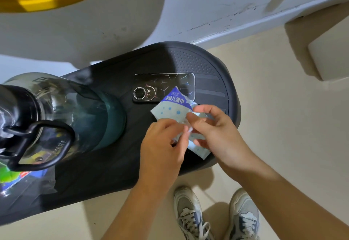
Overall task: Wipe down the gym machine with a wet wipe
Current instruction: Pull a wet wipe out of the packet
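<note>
A small blue and white wet wipe packet with dots and printed characters is held over the right half of a black gym machine platform. My left hand pinches the packet's lower left part. My right hand pinches its right side between thumb and fingers. A bit of white wipe shows between the two hands. The packet's lower corner sticks out beneath my right hand.
A dark phone lies face down on the platform behind the packet. A large clear water bottle with a black cap and loop handle stands on the left part. A colourful bag lies at far left. My shoes stand on the beige floor.
</note>
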### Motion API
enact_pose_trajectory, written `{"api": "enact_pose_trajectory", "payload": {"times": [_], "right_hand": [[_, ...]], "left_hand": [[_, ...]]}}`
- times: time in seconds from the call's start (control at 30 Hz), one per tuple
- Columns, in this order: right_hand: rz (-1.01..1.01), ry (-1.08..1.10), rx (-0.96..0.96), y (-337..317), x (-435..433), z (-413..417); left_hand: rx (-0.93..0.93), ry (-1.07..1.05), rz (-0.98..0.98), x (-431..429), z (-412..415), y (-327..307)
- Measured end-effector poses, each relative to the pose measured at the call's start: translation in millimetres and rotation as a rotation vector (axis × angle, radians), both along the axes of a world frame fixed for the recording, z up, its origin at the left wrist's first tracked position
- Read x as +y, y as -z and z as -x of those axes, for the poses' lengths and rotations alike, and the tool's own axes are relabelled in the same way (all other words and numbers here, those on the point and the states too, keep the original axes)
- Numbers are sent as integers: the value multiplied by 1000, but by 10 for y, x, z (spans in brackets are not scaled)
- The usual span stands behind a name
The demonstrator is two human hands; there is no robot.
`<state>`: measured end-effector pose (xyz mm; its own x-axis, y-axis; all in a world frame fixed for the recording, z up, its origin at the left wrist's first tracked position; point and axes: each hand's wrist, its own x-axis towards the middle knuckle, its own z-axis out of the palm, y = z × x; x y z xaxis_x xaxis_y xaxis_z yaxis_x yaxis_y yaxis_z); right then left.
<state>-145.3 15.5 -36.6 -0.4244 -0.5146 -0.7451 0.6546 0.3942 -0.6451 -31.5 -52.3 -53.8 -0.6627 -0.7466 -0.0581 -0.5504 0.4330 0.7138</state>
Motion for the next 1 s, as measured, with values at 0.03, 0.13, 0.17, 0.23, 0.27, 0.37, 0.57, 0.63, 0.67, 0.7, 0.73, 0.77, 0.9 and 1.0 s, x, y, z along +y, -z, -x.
{"api": "enact_pose_trajectory", "payload": {"times": [0.03, 0.13, 0.17, 0.23, 0.27, 0.37, 0.57, 0.63, 0.67, 0.7, 0.73, 0.77, 0.9, 1.0], "right_hand": [[-8, 12, -39, -14, -14, -2], [-67, 75, 27, -12, -44, -11], [-71, 109, 17, -9, -45, -8], [-62, 99, -8, 3, -23, -4], [-72, 38, 18, 15, -4, 1], [-103, -149, 174, 36, 44, 21], [9, -128, 278, -40, 49, 82], [85, -13, 193, -63, 107, 106], [107, 59, 122, -55, 153, 115], [121, 137, 29, -46, 196, 124], [120, 225, -71, -34, 241, 129], [106, 311, -165, -22, 285, 130], [12, 347, -244, 55, 387, 94], [-71, 177, -63, 50, 352, 74]], "left_hand": [[-32, 70, 99, 9, -26, 29], [-40, 71, 112, 24, -51, 82], [-11, 19, 24, 27, -44, 80], [36, -62, -139, 37, -29, 72], [46, -87, -191, 39, -19, 71], [44, -124, -309, 15, -14, 96], [-259, 114, -8, -82, -31, 240], [-301, 127, 103, -120, 1, 244], [-315, 121, 130, -129, 21, 234], [-331, 112, 139, -133, 45, 215], [-344, 106, 145, -133, 68, 200], [-346, 101, 157, -126, 89, 189], [-200, 188, 130, -81, 117, 145], [-189, 271, 134, -58, 110, 160]]}}
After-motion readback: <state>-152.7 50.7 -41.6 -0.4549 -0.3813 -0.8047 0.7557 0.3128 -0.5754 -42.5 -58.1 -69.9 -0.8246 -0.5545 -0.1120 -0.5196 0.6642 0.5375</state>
